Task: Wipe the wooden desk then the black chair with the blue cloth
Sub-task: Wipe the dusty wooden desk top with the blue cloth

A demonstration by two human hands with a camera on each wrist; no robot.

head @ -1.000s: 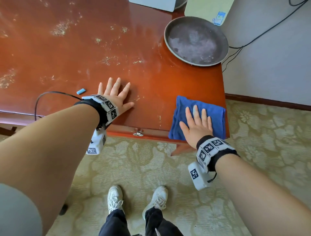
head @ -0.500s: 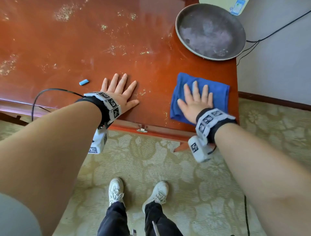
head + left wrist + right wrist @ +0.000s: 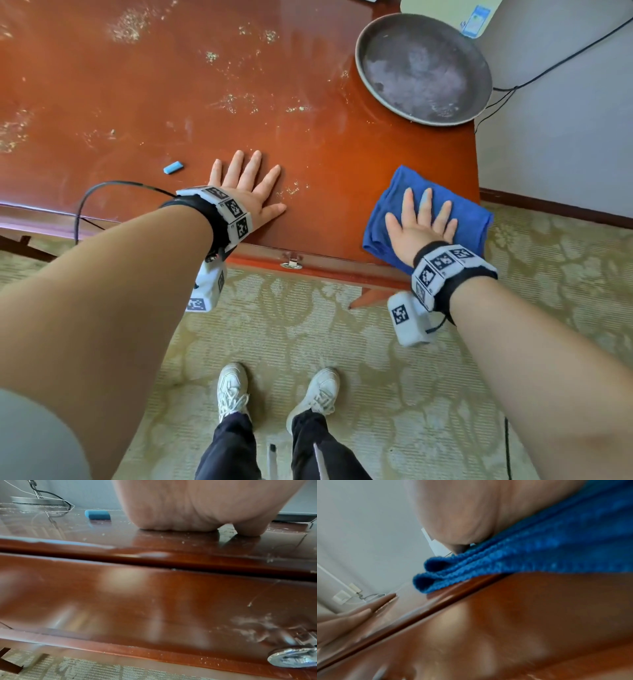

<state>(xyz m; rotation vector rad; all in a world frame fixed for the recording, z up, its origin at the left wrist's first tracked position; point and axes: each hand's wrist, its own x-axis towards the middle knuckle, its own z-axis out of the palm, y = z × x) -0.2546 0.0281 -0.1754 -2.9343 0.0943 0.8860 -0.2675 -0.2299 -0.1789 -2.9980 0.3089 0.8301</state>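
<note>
A black strap carrying a band of white blocks printed with black square-pattern markers is worn on each wrist (image 3: 219, 214) (image 3: 445, 270). A white camera box (image 3: 205, 291) (image 3: 409, 318) bearing one such marker is hung beneath each. A thin black cable (image 3: 102, 192) is looped from the left strap toward 9 o'clock. Black trousers (image 3: 229, 448) and white laced sneakers (image 3: 233, 390) are worn.

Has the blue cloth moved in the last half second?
Yes: the blue cloth slid away from the pan, back toward the desk front-right corner, under the right hand.
</note>
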